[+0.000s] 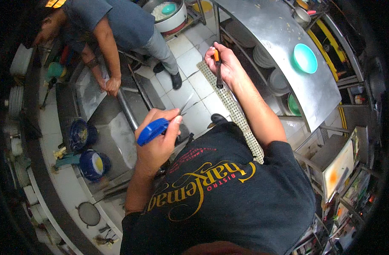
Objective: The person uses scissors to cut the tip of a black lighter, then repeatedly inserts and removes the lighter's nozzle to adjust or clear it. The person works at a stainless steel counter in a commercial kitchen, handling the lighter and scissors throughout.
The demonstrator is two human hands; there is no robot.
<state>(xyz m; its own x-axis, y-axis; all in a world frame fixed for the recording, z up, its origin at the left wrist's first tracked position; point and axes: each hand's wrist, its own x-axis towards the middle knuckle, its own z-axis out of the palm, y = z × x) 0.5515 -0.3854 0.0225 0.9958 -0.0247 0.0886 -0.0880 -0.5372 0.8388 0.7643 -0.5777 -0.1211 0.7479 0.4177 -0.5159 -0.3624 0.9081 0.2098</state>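
My left hand (154,142) is closed around a blue-handled tool (153,131), and a thin, pointed metal blade (186,104) sticks out past my thumb and forefinger. Whether it is a knife or scissors I cannot tell. Farther forward and to the right, my right hand (225,63) grips a tool with an orange-and-black handle (216,56). Its dark shaft (219,76) points back toward me. Beneath that shaft a long, narrow perforated strip (235,112) slants from beside my right hand down to my shirt. Whether my fingers also hold the strip is hidden.
At upper left a co-worker (122,29) leans over a steel sink (113,123). Blue bowls (94,165) sit by the sink. A steel table (275,38) with a turquoise bowl (305,58) stands right, plates (262,57) below. Behind is a rice pot (171,25).
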